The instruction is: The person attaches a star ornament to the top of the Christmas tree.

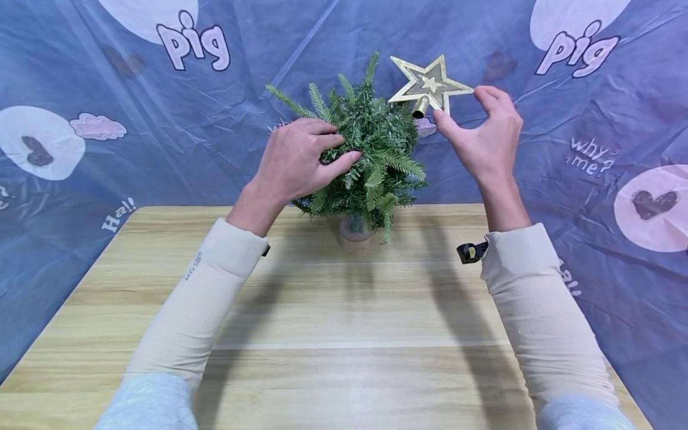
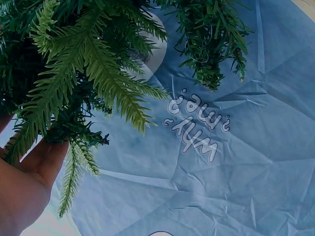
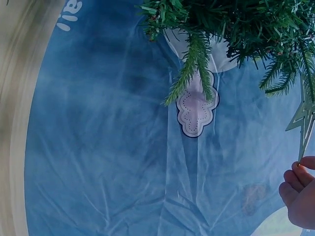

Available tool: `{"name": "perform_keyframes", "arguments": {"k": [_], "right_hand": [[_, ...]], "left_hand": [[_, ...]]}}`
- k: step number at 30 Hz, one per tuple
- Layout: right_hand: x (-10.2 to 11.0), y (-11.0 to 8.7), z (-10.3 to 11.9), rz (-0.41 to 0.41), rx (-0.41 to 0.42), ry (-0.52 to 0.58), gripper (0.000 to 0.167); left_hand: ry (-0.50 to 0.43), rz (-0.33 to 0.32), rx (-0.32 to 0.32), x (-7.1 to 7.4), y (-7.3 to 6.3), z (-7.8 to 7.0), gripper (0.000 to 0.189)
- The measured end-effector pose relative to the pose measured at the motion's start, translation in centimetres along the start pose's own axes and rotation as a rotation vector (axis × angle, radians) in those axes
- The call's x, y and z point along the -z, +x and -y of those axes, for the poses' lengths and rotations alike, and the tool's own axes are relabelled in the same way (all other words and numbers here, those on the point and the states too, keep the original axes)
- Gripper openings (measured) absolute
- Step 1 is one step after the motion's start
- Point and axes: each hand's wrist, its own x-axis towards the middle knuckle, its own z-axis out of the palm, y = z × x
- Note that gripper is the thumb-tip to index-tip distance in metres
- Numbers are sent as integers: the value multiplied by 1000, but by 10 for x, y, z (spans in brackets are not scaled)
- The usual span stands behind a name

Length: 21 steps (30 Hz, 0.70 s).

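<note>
A small artificial Christmas tree (image 1: 376, 134) stands at the far edge of the table in a pale round pot (image 1: 356, 234). My left hand (image 1: 301, 152) holds its foliage from the left, thumb on the near side; some fingertips are hidden among the needles. The left wrist view has the same hand (image 2: 29, 187) behind green branches (image 2: 83, 54). To the right of the treetop, my right hand (image 1: 486, 131) pinches a gold star tree topper (image 1: 432, 83) by its points, between thumb and fingers. The topper's short hollow socket (image 1: 421, 107) points down toward me.
The wood-grain table (image 1: 344, 370) reaches from me to a blue printed cloth (image 1: 301, 36) hanging behind it. A black wrist strap (image 1: 472, 252) shows at my right cuff. Green sprigs (image 1: 395, 161) stick out from the tree on several sides.
</note>
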Motion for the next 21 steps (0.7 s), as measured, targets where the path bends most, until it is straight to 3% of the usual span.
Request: {"name": "perform_keyframes", "arguments": {"k": [14, 21], "right_hand": [[-11, 5, 3, -64, 32, 7, 79], [-18, 7, 6, -160, 131, 54, 79]], "left_hand": [[11, 19, 4, 1, 0, 0, 52], [10, 16, 0, 0, 0, 0, 52]]}}
